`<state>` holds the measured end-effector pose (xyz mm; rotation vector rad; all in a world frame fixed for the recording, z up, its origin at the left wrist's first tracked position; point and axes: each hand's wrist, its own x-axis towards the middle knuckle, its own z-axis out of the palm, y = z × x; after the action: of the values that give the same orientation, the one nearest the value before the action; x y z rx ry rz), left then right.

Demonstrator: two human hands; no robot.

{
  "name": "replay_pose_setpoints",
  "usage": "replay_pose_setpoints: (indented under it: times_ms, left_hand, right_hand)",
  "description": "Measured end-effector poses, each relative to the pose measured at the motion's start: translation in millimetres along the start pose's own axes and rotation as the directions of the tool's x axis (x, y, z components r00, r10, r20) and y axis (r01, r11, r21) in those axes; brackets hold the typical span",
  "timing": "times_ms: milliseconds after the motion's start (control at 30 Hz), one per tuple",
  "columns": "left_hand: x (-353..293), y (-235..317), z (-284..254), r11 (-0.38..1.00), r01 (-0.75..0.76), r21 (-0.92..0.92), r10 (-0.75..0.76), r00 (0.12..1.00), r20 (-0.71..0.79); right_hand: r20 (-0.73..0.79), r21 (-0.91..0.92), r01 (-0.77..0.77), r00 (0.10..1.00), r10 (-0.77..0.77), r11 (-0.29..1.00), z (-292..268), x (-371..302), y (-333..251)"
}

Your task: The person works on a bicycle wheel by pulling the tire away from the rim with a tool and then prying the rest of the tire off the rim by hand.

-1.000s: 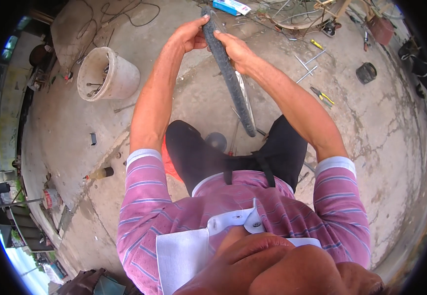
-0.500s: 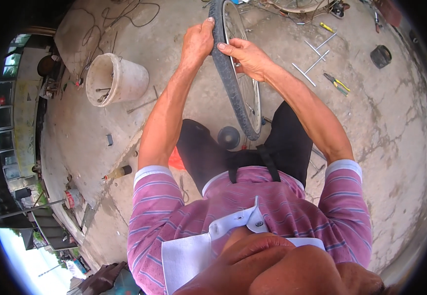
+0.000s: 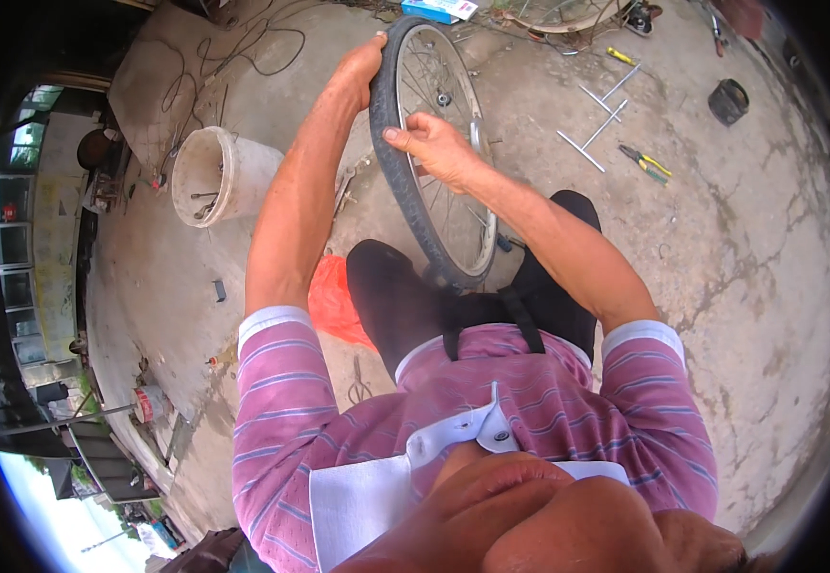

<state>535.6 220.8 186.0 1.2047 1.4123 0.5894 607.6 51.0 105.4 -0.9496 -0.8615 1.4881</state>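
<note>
A bicycle wheel (image 3: 479, 229) with a black tyre (image 3: 405, 191), silver rim and thin spokes stands tilted in front of me, its lower end between my knees. My left hand (image 3: 361, 69) grips the tyre's outer side near the top, the thumb lying over the tread and the other fingers mostly hidden. Lower down, my right hand (image 3: 437, 151) holds the tyre and rim from the right. Its thumb presses on the tread, while the fingers curl in through the spokes. The wheel's hub (image 3: 444, 99) shows beyond my right hand.
A white bucket (image 3: 253, 172) with tools inside stands at left. On the right lie T-handled wrenches (image 3: 592, 134), pliers (image 3: 644, 162), a yellow-handled tool (image 3: 620, 56) and a black cylindrical thing (image 3: 728, 101). A red plastic bag (image 3: 335, 301) sits by my left leg; another wheel (image 3: 568, 21) is at the far edge.
The wheel has tilted and turned, showing more of its spoked side and hub. Both hands have shifted left with it, still gripping. More of the red bag now shows.
</note>
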Motion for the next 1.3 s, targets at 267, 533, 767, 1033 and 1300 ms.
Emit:
replay_pose_setpoints:
  times_ms: [267, 533, 767, 1033, 1300]
  left_hand:
    - [-10, -18, -8, 0.989, -0.045, 0.139, 0.057, 0.995, -0.080]
    - [-27, -24, 6, 0.970, -0.080, 0.228, 0.120, 0.978, -0.169]
    - [-8, -58, 9, 0.966, -0.071, 0.248, 0.121, 0.974, -0.191]
    - [10, -259, 37, 0.982, -0.175, -0.064, 0.158, 0.965, -0.209]
    - [-6, -340, 38, 0.958, -0.183, -0.219, 0.142, 0.971, -0.192]
  right_hand:
    - [-0.170, -0.338, 0.167, 0.957, -0.234, 0.926, 12, -23, 18]
    - [-0.163, -0.600, 0.200, 0.918, -0.363, 0.774, -3, 7, 7]
    - [-0.006, -0.382, 0.139, 0.988, -0.153, 0.914, -26, 10, 12]
    - [-0.020, -0.247, 0.113, 0.992, -0.122, 0.962, -50, 49, 5]
    - [0.033, -0.249, 0.113, 0.994, -0.108, 0.962, -31, 71, 23]
